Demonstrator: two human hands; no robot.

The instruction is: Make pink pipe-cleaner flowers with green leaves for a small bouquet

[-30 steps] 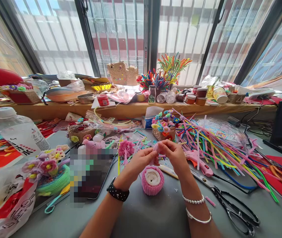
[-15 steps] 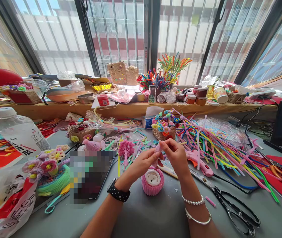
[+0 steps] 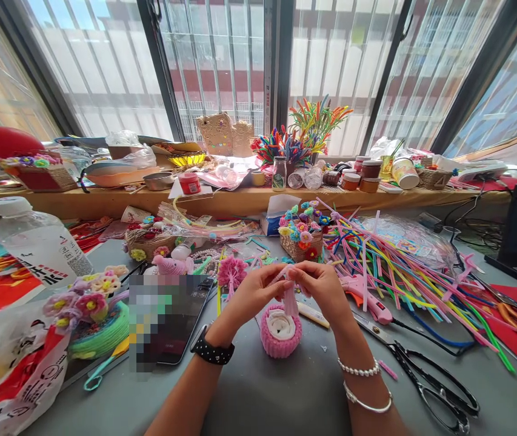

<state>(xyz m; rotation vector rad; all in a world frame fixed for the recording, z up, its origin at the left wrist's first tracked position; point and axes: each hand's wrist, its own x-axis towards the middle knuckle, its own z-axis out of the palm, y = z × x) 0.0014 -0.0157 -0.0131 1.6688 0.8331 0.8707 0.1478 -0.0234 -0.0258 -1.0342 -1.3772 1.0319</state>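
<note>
Between my two hands is a light pink fuzzy pipe-cleaner piece (image 3: 291,301), its lower part hanging down over a small round pot. My left hand (image 3: 258,290) pinches it from the left, fingers closed. From the right, my right hand (image 3: 322,289) pinches its top with thumb and forefinger, the fingertips of both hands almost meeting. Below them the pink ribbed pot (image 3: 280,346) stands upright on the grey table, with white rolled material inside. How the piece is folded under the fingers is hidden.
Scissors (image 3: 422,369) and a pink glue gun (image 3: 371,300) lie to the right, near a heap of coloured pipe cleaners (image 3: 399,266). On the left are a dark tablet (image 3: 176,333), a flower piece (image 3: 99,330) and a plastic bottle (image 3: 35,242). A flower basket (image 3: 301,242) stands behind.
My hands have drawn level, the right one lowering and turning inward. The pink piece now bends between the fingertips, its lower part hanging over the pot.
</note>
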